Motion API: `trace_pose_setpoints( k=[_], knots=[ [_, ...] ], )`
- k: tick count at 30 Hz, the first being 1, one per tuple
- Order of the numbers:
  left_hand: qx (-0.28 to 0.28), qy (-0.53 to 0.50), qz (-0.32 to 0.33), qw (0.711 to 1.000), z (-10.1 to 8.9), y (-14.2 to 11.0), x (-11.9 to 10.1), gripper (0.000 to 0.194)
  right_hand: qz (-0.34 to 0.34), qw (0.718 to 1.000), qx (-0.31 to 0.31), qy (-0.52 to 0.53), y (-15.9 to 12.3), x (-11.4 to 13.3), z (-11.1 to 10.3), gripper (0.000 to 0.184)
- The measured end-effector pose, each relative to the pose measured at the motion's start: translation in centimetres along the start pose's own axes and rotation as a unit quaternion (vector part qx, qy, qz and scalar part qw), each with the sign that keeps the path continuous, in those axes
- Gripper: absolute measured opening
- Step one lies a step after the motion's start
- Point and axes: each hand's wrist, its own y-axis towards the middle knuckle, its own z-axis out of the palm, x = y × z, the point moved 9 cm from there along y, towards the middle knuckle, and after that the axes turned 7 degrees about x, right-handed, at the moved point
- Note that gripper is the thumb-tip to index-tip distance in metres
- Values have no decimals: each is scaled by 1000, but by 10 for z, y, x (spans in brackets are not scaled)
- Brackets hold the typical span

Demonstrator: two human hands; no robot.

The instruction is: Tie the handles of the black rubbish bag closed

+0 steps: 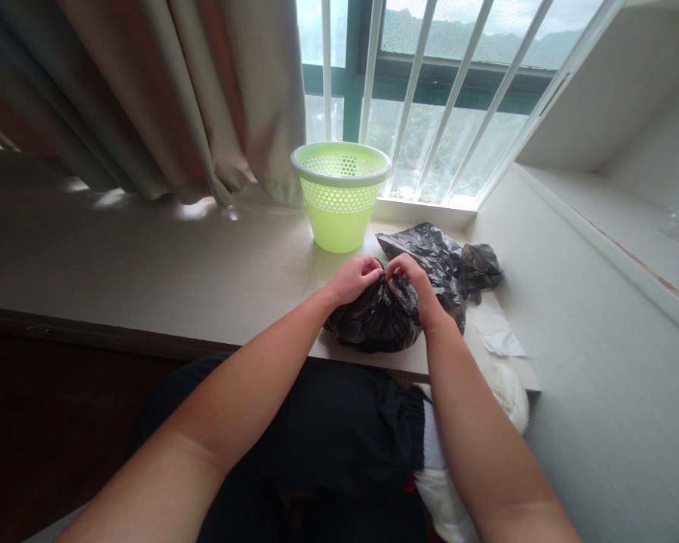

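Note:
A filled black garbage bag (376,324) rests on the pale window ledge, close to its front edge. Its neck is gathered at the top, where both hands meet. My left hand (360,277) pinches the gathered plastic from the left, fingers curled. From the right, my right hand (408,273) grips the same neck, thumb and forefinger pressed together. The exact knot or fold between the fingertips is too small to make out. Just behind and to the right lies a second black plastic bag (434,256), crumpled and flat.
A light green perforated wastebasket (342,215) stands upright on the ledge (249,264) behind the hands. White paper (498,328) lies at the right, beside a wall. Window bars (413,90) rise at the back. A curtain (204,98) hangs at the left.

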Motion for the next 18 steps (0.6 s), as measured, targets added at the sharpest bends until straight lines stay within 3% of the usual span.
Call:
trace_pose_setpoints(
  k=[18],
  knots=[
    [35,-36,-27,998,8,-3,2,23,36,999,3,10,-1,-7,2,5]
  ],
)
